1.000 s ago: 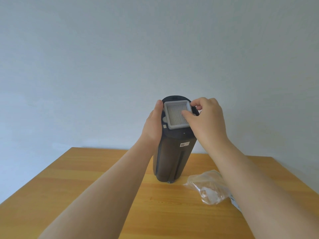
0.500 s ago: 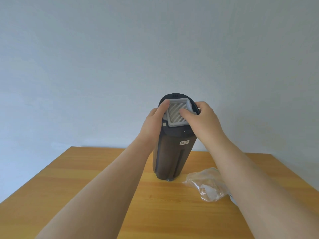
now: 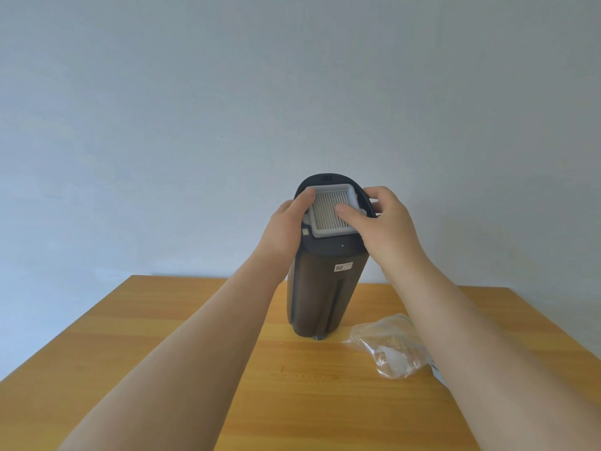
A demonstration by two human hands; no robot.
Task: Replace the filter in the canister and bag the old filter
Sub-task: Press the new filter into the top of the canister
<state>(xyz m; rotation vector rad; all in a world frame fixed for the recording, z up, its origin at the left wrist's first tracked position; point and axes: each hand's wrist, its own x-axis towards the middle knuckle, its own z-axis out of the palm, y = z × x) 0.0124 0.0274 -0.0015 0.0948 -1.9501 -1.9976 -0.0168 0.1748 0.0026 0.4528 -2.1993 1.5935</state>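
A tall dark canister [image 3: 320, 297] stands upright on the wooden table [image 3: 162, 336]. A square white pleated filter [image 3: 328, 209] sits in its top. My left hand [image 3: 286, 229] wraps the canister's upper left side, with the thumb on the filter's left corner. My right hand [image 3: 387, 222] grips the top from the right, its thumb pressing on the filter's pleats. A crumpled clear plastic bag [image 3: 390, 346] lies on the table to the right of the canister, partly hidden behind my right forearm.
A plain pale wall rises behind the table's far edge. The table's left and right edges slant toward me. A small dark-edged white thing [image 3: 437, 372] peeks out beside my right forearm.
The filter has sunk from tilted to flatter in the canister top. My left thumb moved onto its left corner, and my right thumb slid onto the pleats.
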